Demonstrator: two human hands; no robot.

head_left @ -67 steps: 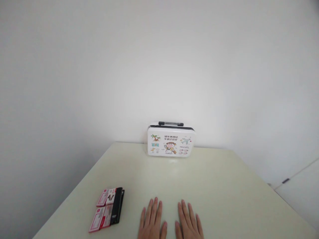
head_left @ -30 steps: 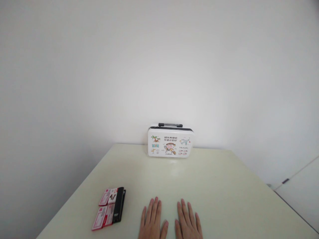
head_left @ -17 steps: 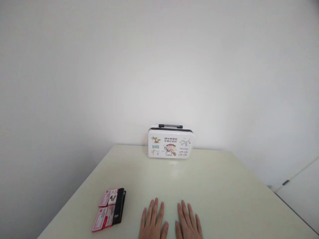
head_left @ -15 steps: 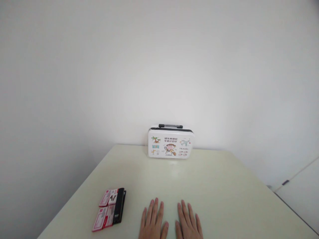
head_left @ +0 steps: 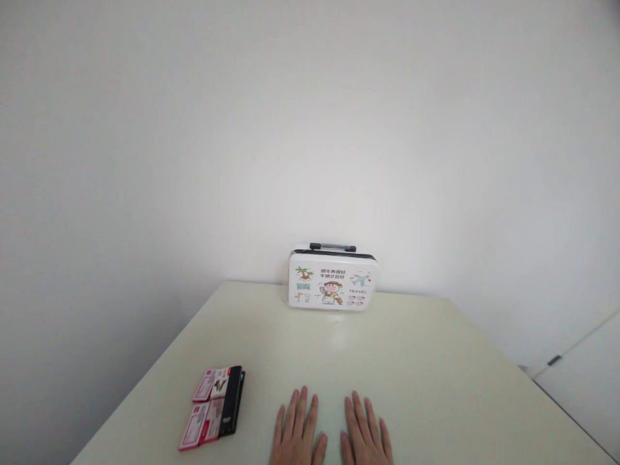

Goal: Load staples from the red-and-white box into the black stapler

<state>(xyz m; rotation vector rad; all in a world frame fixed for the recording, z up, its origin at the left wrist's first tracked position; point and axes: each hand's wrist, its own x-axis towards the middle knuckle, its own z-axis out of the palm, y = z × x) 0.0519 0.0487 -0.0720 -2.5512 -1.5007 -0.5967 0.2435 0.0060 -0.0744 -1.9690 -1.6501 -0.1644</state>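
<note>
My left hand [head_left: 296, 433] and my right hand [head_left: 365, 434] lie flat, palms down, side by side on the pale cream table [head_left: 411, 368] near its front edge. Neither hand holds anything and the fingers are spread a little. To the left of my left hand lie two red and white packs [head_left: 206, 407] with a black edge, one behind the other. A small white suitcase-shaped tin [head_left: 332, 279] with cartoon pictures and a black handle stands upright at the table's far edge, against the wall.
A plain white wall rises behind the table. At the right a white cabinet [head_left: 586, 374] with a small dark handle stands lower than the tabletop. The table's left edge runs diagonally past the packs.
Both hands stay flat in the same spot. Only the view has drifted slightly, so the tin and the packs sit a little lower and more to the right in the picture.
</note>
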